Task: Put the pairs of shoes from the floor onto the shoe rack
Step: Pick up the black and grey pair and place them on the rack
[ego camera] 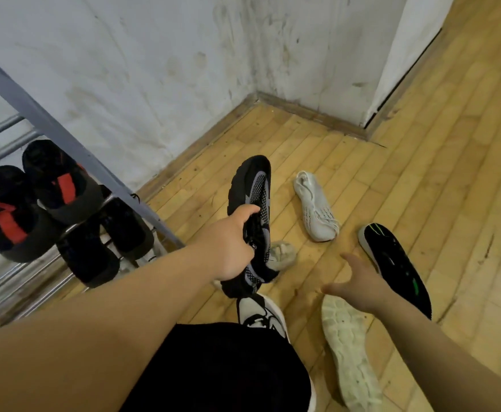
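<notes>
My left hand (231, 242) grips a black mesh shoe (253, 197) at frame centre, right of the shoe rack (65, 138). My right hand (362, 285), fingers spread and empty, hovers beside a black-and-green shoe (398, 263) at lower right.

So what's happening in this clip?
A person is tidying shoes onto a shoe rack. The left hand grips a black-and-grey mesh shoe lifted off the floor; the right hand is open, reaching toward a black shoe with green marks. White shoes lie on the floor; dark pairs already sit on the rack.
</notes>
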The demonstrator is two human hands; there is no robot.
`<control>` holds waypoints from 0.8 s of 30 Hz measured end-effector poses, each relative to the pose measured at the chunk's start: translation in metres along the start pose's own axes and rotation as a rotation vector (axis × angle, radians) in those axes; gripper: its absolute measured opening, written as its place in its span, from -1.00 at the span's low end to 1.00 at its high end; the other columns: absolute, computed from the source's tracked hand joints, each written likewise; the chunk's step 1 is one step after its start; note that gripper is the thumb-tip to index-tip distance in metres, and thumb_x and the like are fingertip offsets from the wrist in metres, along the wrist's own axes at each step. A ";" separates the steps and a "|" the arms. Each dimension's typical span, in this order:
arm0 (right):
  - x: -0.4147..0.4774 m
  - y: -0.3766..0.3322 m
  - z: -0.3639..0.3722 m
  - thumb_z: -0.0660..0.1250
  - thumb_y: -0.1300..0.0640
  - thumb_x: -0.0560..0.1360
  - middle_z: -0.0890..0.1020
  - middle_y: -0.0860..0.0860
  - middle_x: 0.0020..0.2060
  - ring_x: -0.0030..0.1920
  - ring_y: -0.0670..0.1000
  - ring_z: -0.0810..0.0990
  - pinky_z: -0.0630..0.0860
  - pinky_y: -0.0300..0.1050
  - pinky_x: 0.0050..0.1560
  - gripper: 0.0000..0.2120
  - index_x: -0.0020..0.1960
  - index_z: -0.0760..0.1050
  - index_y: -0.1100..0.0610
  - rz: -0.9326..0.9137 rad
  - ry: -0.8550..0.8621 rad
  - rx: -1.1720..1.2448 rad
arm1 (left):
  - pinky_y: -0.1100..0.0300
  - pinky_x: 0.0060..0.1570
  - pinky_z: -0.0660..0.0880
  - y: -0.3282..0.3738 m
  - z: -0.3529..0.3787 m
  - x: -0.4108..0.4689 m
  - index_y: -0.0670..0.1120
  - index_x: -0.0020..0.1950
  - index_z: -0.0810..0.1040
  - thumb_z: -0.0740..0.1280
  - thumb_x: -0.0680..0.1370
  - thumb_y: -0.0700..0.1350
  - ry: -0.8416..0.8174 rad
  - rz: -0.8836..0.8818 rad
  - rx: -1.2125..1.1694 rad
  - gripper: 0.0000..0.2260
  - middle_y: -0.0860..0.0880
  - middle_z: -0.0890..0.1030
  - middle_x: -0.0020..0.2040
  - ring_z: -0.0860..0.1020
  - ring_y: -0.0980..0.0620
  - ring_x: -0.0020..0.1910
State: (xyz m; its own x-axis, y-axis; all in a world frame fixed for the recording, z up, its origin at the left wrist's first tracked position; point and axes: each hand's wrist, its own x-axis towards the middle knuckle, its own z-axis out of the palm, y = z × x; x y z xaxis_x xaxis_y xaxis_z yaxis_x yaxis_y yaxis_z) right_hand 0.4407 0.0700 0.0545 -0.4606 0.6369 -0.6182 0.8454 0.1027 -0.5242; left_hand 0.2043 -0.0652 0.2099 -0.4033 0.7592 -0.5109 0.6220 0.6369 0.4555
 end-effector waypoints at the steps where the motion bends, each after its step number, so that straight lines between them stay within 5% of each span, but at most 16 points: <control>1: 0.009 0.014 0.016 0.54 -0.38 0.28 0.25 0.14 0.54 0.44 0.21 0.38 0.51 0.06 0.27 0.16 0.65 0.01 -0.06 0.085 -0.027 -0.058 | 0.01 -0.20 0.56 -0.004 0.001 0.002 0.24 0.64 0.05 0.31 0.61 -0.18 -0.020 -0.008 0.025 -0.28 -0.06 0.64 0.19 0.62 -0.12 -0.10; 7: 0.022 0.048 0.090 0.37 -0.17 0.40 0.18 0.10 0.49 0.41 0.27 0.27 0.43 0.24 0.33 -0.07 0.62 -0.05 -0.18 0.245 -0.049 -0.299 | -0.03 -0.14 0.63 -0.013 0.005 0.013 0.33 0.62 0.05 0.30 0.59 -0.20 -0.070 -0.029 0.001 -0.25 -0.01 0.58 0.31 0.67 -0.17 -0.07; 10: 0.031 0.043 0.088 0.44 -0.20 0.33 0.24 0.10 0.46 0.41 0.27 0.31 0.46 0.23 0.31 0.02 0.62 -0.07 -0.18 0.285 -0.064 -0.306 | -0.07 -0.10 0.63 -0.016 0.003 0.015 0.33 0.62 0.05 0.29 0.59 -0.22 -0.074 -0.035 -0.010 -0.25 0.00 0.57 0.33 0.67 -0.19 -0.06; 13: 0.045 0.044 0.070 0.47 -0.13 0.30 0.30 0.16 0.52 0.44 0.22 0.39 0.48 0.07 0.30 0.12 0.66 -0.15 -0.14 0.129 -0.226 -0.038 | -0.09 -0.12 0.63 -0.020 0.001 0.017 0.33 0.62 0.06 0.30 0.59 -0.23 -0.086 -0.033 -0.038 -0.24 -0.01 0.55 0.37 0.66 -0.16 -0.09; 15: 0.049 0.041 0.044 0.45 0.08 0.40 0.33 0.15 0.55 0.44 0.15 0.43 0.49 -0.01 0.28 0.01 0.67 -0.07 -0.15 0.032 -0.326 0.264 | 0.07 -0.27 0.52 -0.024 0.000 0.019 0.30 0.63 0.06 0.29 0.60 -0.24 -0.093 -0.018 -0.044 -0.25 0.00 0.52 0.41 0.60 -0.07 -0.17; 17: 0.058 0.043 0.024 0.40 0.17 0.49 0.40 0.11 0.52 0.40 0.12 0.48 0.50 0.05 0.30 -0.14 0.66 0.06 -0.12 0.033 -0.143 0.413 | 0.21 -0.28 0.43 -0.026 -0.001 0.020 0.27 0.65 0.05 0.31 0.61 -0.25 -0.100 -0.005 -0.059 -0.25 0.00 0.47 0.47 0.54 0.00 -0.16; 20: 0.062 0.046 0.013 0.40 0.07 0.56 0.42 0.12 0.51 0.42 0.16 0.47 0.52 0.06 0.25 -0.27 0.64 0.16 -0.01 0.145 0.199 0.277 | 0.18 -0.13 0.54 -0.023 -0.001 0.017 0.24 0.66 0.05 0.32 0.61 -0.25 -0.125 0.008 -0.073 -0.24 0.01 0.44 0.51 0.58 0.00 -0.04; 24: 0.042 0.031 0.048 0.54 -0.15 0.43 0.48 0.07 0.40 0.32 0.12 0.51 0.47 -0.05 0.14 -0.10 0.61 0.16 0.04 0.092 0.024 0.195 | 0.29 -0.22 0.48 -0.022 -0.002 0.019 0.24 0.67 0.05 0.32 0.62 -0.26 -0.141 0.005 -0.115 -0.23 0.03 0.42 0.52 0.56 0.06 -0.04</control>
State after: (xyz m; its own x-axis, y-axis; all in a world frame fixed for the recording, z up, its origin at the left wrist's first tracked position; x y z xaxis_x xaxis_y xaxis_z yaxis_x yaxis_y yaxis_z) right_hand 0.4348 0.0634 -0.0155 -0.3755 0.6548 -0.6559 0.8140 -0.1053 -0.5712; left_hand 0.1815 -0.0651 0.1918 -0.2973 0.7409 -0.6022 0.5396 0.6507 0.5342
